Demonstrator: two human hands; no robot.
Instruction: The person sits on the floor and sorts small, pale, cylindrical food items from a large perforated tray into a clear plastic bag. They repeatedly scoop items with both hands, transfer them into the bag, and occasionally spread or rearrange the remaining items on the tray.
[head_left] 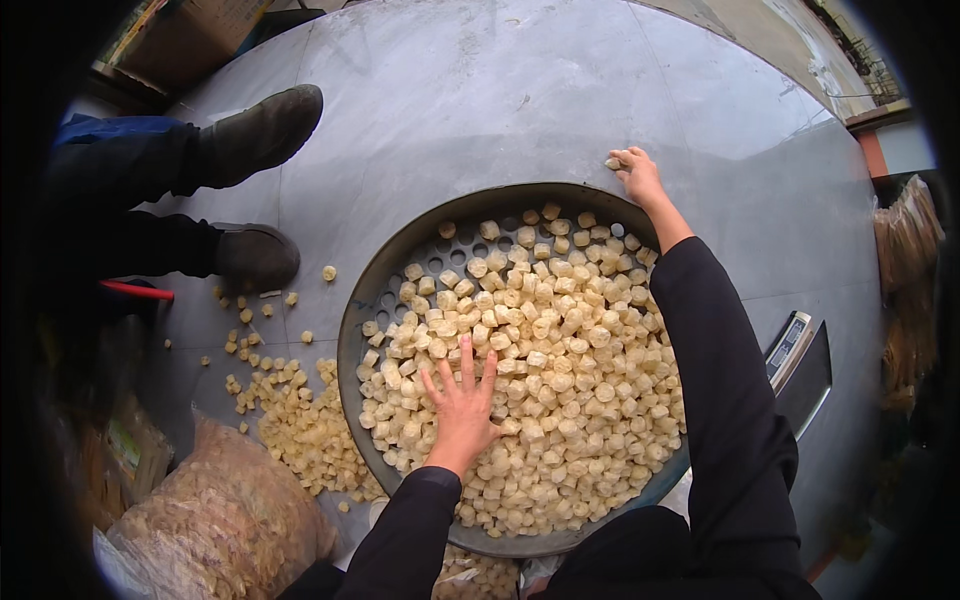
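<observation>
Pale yellow pieces (570, 400), short and roughly cylindrical, lie heaped in a round tray (349, 345), whose perforated bottom shows along the far left part of the heap. The left grip (462, 415) is the nearer of the two: it rests palm down on the heap, left of its middle, with fingers spread and closed on nothing that shows. The right grip (640, 175) lies outside the tray, just past its far right rim, with fingertips pinched on a small pale object (612, 164), too small to identify surely; from here the heap lies to the left and back toward the wearer. No single long axis governs the heap, since the pieces are nearly as long as they are wide and point in mixed directions. Smooth grey floor (420, 120), crossed by thin seams, extends around the tray; what bears the tray is hidden. A loose scatter (310, 415) of similar, smaller-looking pieces lies on the floor to the left, with a full clear bag (215, 500) beside it. Farther up that side are another person's dark shoes (268, 135); a flat device (808, 370) with a silvery edge lies at right, beyond the right sleeve (715, 380).
</observation>
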